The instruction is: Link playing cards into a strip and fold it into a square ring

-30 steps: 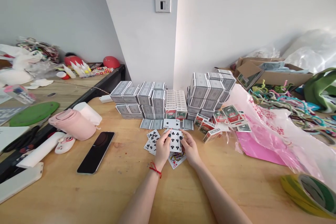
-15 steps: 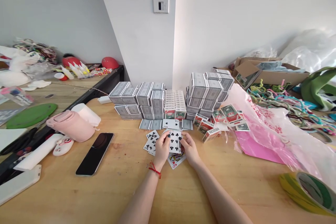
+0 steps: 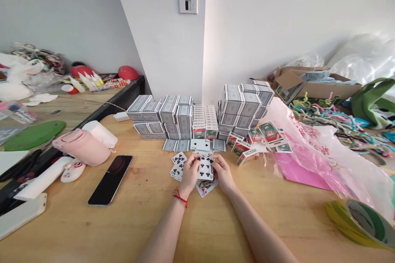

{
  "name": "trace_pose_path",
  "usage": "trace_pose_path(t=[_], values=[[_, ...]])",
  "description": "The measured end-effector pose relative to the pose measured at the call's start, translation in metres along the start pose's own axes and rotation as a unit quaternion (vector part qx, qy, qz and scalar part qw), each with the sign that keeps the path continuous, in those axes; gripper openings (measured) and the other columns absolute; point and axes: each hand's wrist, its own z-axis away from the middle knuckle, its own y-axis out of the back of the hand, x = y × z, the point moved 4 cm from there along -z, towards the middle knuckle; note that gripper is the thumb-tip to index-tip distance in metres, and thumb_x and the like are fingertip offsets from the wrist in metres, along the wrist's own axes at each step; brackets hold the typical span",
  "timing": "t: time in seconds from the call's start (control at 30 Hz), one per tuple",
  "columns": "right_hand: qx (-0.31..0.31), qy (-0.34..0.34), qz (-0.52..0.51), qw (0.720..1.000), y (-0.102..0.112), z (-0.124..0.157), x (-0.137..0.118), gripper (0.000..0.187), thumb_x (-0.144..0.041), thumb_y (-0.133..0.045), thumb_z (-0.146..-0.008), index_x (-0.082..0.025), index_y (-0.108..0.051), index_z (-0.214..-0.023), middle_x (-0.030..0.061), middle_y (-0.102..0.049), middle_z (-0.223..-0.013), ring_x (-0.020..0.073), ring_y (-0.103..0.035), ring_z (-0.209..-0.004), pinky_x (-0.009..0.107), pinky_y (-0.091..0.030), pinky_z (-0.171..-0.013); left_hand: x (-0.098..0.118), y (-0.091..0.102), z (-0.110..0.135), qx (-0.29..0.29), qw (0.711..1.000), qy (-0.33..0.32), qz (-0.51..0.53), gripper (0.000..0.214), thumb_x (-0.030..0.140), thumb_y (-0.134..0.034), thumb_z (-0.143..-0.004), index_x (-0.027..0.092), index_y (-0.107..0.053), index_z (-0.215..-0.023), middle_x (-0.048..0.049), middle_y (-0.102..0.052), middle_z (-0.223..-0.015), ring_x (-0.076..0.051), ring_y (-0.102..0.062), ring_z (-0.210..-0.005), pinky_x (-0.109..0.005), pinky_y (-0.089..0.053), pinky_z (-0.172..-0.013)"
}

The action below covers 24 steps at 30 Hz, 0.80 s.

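Both hands (image 3: 189, 174) pinch card (image 3: 205, 168) edges; boxes (image 3: 185, 117) close ahead.

Bare wood of the table (image 3: 197, 230) lies open on the near side of the left hand (image 3: 189, 171) and right hand (image 3: 222, 172), which pinch a card (image 3: 205, 167) between them. Beyond them the way is walled by stacked card boxes (image 3: 173, 117), with a row of loose cards (image 3: 200, 145) at the foot. Fanned cards (image 3: 177, 166) lie just left of the left hand. A phone (image 3: 110, 180) and pink jug (image 3: 82, 147) block the left; tumbled packs (image 3: 247, 156) and a pink bag (image 3: 308, 152) crowd the right, seemingly leaving a narrow gap beside the right hand
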Motion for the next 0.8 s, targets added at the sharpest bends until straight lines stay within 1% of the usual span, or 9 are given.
trace_pose_path(t=[0.13, 0.2, 0.3, 0.4, 0.47, 0.53, 0.63, 0.7, 0.8], values=[[0.014, -0.008, -0.011, 1.000, 0.001, 0.000, 0.000, 0.018, -0.032, -0.061, -0.064, -0.022, -0.053, -0.076, -0.0071, -0.045, -0.049, 0.0079, -0.036, -0.041, 0.019, -0.027, -0.040, -0.001, -0.001, -0.001, -0.019, 0.999, 0.023, 0.030, 0.014, 0.021, -0.045, -0.069, 0.016, -0.057, -0.076, 0.0033, -0.049, -0.063, -0.008, -0.041, -0.052, -0.018, -0.033, -0.049], [0.019, -0.009, -0.015, 1.000, 0.001, 0.001, -0.002, 0.015, -0.031, -0.062, -0.062, -0.021, -0.053, -0.070, -0.0069, -0.045, -0.049, 0.0079, -0.036, -0.040, 0.019, -0.026, -0.039, 0.000, -0.002, 0.000, -0.025, 0.999, 0.021, 0.030, 0.013, 0.021, -0.044, -0.069, 0.016, -0.055, -0.072, 0.0032, -0.049, -0.063, -0.008, -0.042, -0.053, -0.019, -0.034, -0.050], [0.013, -0.016, -0.038, 0.999, 0.000, 0.001, -0.005, 0.012, -0.027, -0.061, -0.060, -0.020, -0.054, -0.065, -0.0065, -0.044, -0.048, 0.0081, -0.036, -0.041, 0.019, -0.027, -0.039, 0.002, -0.001, 0.000, -0.030, 1.000, 0.002, 0.000, 0.012, 0.021, -0.044, -0.069, 0.016, -0.054, -0.070, 0.0028, -0.049, -0.063, -0.009, -0.041, -0.054, -0.019, -0.033, -0.050], [-0.018, -0.032, -0.080, 0.996, 0.000, 0.002, -0.007, 0.011, -0.027, -0.060, -0.059, -0.020, -0.054, -0.065, -0.0050, -0.049, -0.050, 0.0092, -0.042, -0.044, 0.020, -0.032, -0.042, 0.003, 0.001, 0.001, -0.055, 0.997, -0.014, -0.051, 0.012, 0.022, -0.045, -0.072, 0.017, -0.056, -0.074, 0.0036, -0.046, -0.059, -0.008, -0.038, -0.051, -0.018, -0.030, -0.048], [-0.034, -0.053, -0.094, 0.994, 0.001, 0.001, -0.006, 0.014, -0.032, -0.059, -0.062, -0.019, -0.054, -0.065, -0.0036, -0.052, -0.052, 0.0101, -0.045, -0.045, 0.021, -0.035, -0.043, 0.003, 0.002, 0.002, -0.070, 0.994, -0.025, -0.085, 0.014, 0.022, -0.045, -0.073, 0.017, -0.057, -0.077, 0.0035, -0.046, -0.059, -0.008, -0.037, -0.050, -0.019, -0.029, -0.047], [-0.028, -0.066, -0.088, 0.994, 0.004, 0.000, -0.005, 0.020, -0.036, -0.062, -0.064, -0.019, -0.053, -0.065, -0.0041, -0.052, -0.052, 0.0097, -0.045, -0.045, 0.021, -0.035, -0.043, 0.004, 0.003, 0.002, -0.077, 0.990, -0.041, -0.109, 0.015, 0.023, -0.045, -0.075, 0.017, -0.058, -0.078, 0.0028, -0.049, -0.062, -0.008, -0.038, -0.051, -0.019, -0.030, -0.048], [-0.028, -0.066, -0.058, 0.996, 0.007, -0.003, -0.002, 0.026, -0.036, -0.070, -0.060, -0.019, -0.054, -0.072, -0.0051, -0.054, -0.055, 0.0085, -0.047, -0.045, 0.020, -0.038, -0.044, 0.006, 0.004, 0.003, -0.077, 0.988, -0.061, -0.120, 0.016, 0.022, -0.044, -0.076, 0.018, -0.059, -0.079, 0.0018, -0.052, -0.065, -0.009, -0.040, -0.053, -0.020, -0.032, -0.050], [-0.052, -0.073, -0.039, 0.995, 0.007, -0.004, 0.001, 0.030, -0.037, -0.073, -0.059, -0.018, -0.056, -0.075, -0.0031, -0.057, -0.060, 0.0094, -0.051, -0.049, 0.022, -0.042, -0.048, 0.009, 0.004, 0.002, -0.073, 0.987, -0.082, -0.120, 0.016, 0.021, -0.044, -0.076, 0.018, -0.060, -0.077, 0.0003, -0.055, -0.070, -0.010, -0.046, -0.059, -0.021, -0.036, -0.055], [-0.068, -0.069, -0.021, 0.995, 0.009, -0.006, 0.004, 0.032, -0.040, -0.073, -0.058, -0.016, -0.055, -0.070, -0.0010, -0.058, -0.060, 0.0108, -0.054, -0.052, 0.024, -0.045, -0.051, 0.013, 0.006, 0.000, -0.065, 0.987, -0.098, -0.109, 0.015, 0.021, -0.048, -0.074, 0.018, -0.062, -0.075, -0.0031, -0.060, -0.083, -0.013, -0.053, -0.073, -0.023, -0.041, -0.064]])
